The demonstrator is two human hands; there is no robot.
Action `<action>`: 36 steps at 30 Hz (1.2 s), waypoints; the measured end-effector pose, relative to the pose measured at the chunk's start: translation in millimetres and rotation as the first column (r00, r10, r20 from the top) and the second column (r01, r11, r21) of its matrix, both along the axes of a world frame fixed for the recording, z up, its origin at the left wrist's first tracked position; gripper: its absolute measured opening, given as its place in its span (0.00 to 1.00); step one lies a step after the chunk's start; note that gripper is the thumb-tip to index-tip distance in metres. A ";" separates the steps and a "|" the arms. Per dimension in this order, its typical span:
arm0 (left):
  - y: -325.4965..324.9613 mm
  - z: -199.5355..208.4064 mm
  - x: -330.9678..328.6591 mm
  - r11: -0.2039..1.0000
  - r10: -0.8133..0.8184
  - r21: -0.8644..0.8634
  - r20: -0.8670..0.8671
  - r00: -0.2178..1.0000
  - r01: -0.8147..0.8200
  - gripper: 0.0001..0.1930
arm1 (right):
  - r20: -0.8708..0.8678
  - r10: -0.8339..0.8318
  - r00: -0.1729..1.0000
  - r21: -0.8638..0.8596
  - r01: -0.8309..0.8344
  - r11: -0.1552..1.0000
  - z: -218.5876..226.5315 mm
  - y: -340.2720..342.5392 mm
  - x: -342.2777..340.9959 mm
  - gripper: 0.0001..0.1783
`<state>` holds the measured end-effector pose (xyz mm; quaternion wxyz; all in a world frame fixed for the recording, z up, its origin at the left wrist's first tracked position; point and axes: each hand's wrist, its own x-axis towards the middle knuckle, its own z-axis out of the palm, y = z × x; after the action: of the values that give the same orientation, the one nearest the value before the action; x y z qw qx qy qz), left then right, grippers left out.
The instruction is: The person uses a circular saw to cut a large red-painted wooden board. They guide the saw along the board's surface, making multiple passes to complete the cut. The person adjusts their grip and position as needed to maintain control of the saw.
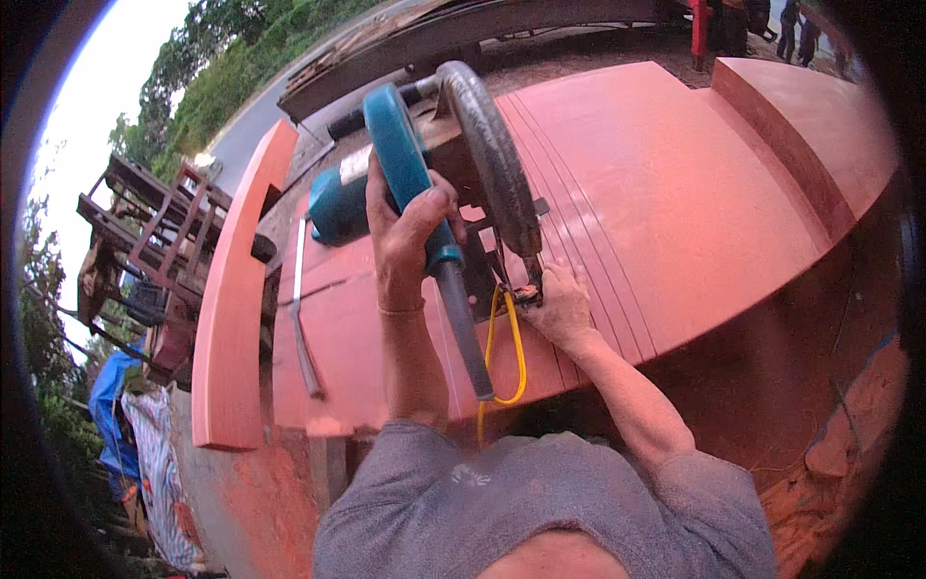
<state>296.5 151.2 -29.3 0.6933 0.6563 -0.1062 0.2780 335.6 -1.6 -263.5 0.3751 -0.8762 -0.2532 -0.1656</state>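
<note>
A teal circular saw (397, 135) with a dark, curved blade guard (490, 145) stands tilted on a reddish wooden slab (675, 193). My left hand (410, 232) is wrapped round the saw's teal handle, thumb on top. Low at the near end of the guard, my right hand (561, 304) is closed against a small dark part of the saw, its fingers close to the slab's surface. Where the fingertips grip is partly hidden. From the saw's handle end hangs a looped yellow cord (521, 362). Several thin parallel cuts (579, 207) run across the slab beside the guard.
A narrow metal strip (302, 347) lies on the slab's left part. Left of it extends a long thick timber (231, 318). A raised block (801, 125) stands at the far right. Beyond are a rusty metal frame (164, 241), a blue tarp (114, 405) and people's legs (796, 39).
</note>
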 end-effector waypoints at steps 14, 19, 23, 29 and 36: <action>-153.2 32.0 -240.4 0.997 0.047 -0.064 -0.054 0.997 -0.051 0.40 | -0.197 0.125 0.972 0.233 -0.077 0.969 36.0 -149.3 -262.0 0.36; -162.5 26.1 -290.7 0.991 0.003 -0.129 -0.182 0.983 -0.027 0.37 | -0.394 0.077 0.916 0.181 -0.005 0.983 36.4 -184.7 -344.5 0.31; -160.7 11.7 -306.5 0.978 -0.046 -0.211 -0.238 0.970 -0.006 0.34 | -0.477 0.002 0.879 0.126 0.066 0.990 35.3 -201.6 -382.3 0.27; -141.1 -14.0 -294.0 0.962 -0.164 -0.259 -0.277 0.947 0.091 0.31 | -0.539 -0.015 0.842 0.134 0.104 0.986 45.0 -215.2 -403.7 0.24; -131.0 -29.1 -274.1 0.927 -0.202 -0.366 -0.289 0.936 0.087 0.35 | -0.563 -0.122 0.817 -0.049 0.114 0.992 50.5 -214.8 -396.7 0.30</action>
<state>22.4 20.2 -58.4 0.8248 0.5504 0.0102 0.1288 -61.1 -216.4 -213.0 0.4166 -0.9023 -0.0773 0.0797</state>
